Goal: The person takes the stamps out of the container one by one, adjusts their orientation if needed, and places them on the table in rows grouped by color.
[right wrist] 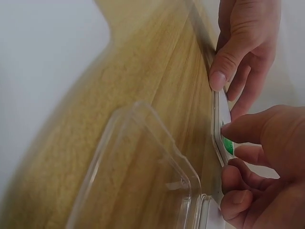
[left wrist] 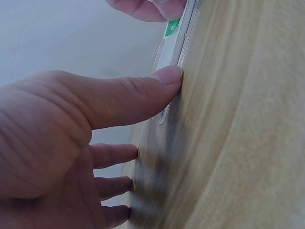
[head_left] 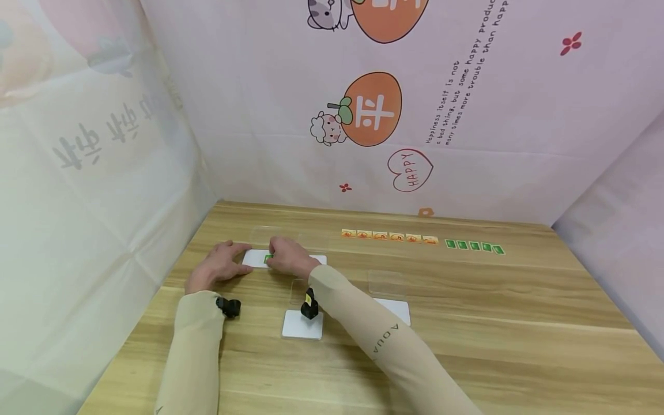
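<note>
A long white case [head_left: 255,258] with a clear rim lies at the far left of the table. My left hand [head_left: 220,263] holds its left end, thumb at the near edge and index finger at the far corner. In the left wrist view the left thumb [left wrist: 128,98] presses on the case's edge, with the other fingertips lower down. My right hand [head_left: 289,256] reaches over the case and pinches a small green card [right wrist: 228,144] between thumb and fingers at the white surface. Part of the green card is hidden behind these fingers.
A row of small orange cards [head_left: 380,236] lies at the back, followed by several green cards [head_left: 474,246]. A white case [head_left: 302,324] with a raised clear lid [right wrist: 143,157] stands nearer, and another white case [head_left: 398,311] lies partly behind the right sleeve. Fabric walls [head_left: 290,161] border the table.
</note>
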